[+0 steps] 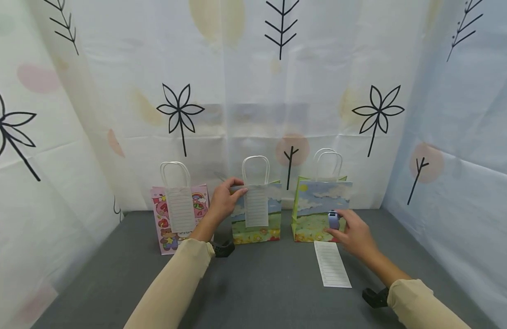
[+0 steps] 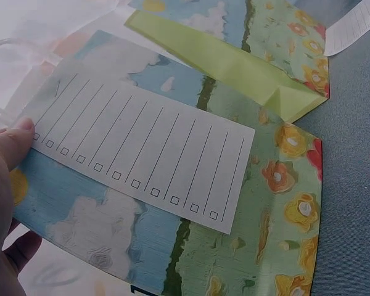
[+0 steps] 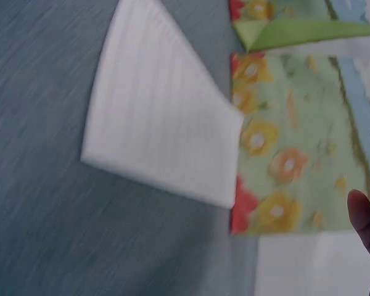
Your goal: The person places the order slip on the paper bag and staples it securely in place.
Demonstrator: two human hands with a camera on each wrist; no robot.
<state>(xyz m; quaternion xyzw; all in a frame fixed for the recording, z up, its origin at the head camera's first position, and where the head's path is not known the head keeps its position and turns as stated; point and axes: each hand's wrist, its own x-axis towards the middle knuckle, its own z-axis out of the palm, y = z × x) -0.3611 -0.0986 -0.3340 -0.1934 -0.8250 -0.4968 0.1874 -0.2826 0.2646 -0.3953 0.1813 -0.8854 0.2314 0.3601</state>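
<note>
At the top edge of the middle paper bag [image 1: 275,214], my left hand [image 1: 224,201] pinches a lined checklist sheet [image 1: 256,208] against the bag's front. The left wrist view shows the thumb on the sheet's upper end and the other fingers behind the bag. My right hand [image 1: 355,233] holds a small blue stapler [image 1: 333,221] upright between thumb and fingers, in front of the right paper bag [image 1: 311,210]. In the right wrist view the stapler is mostly cut off. Below that bag a loose lined sheet [image 1: 333,266] lies on the table, its far end by the bag's base.
A pink cartoon paper bag [image 1: 163,228] stands at the left with a lined sheet [image 1: 181,210] on its front. All the bags have white handles and stand near the back of the grey table [image 1: 274,288]. Patterned cloth [image 1: 253,68] hangs behind and at both sides.
</note>
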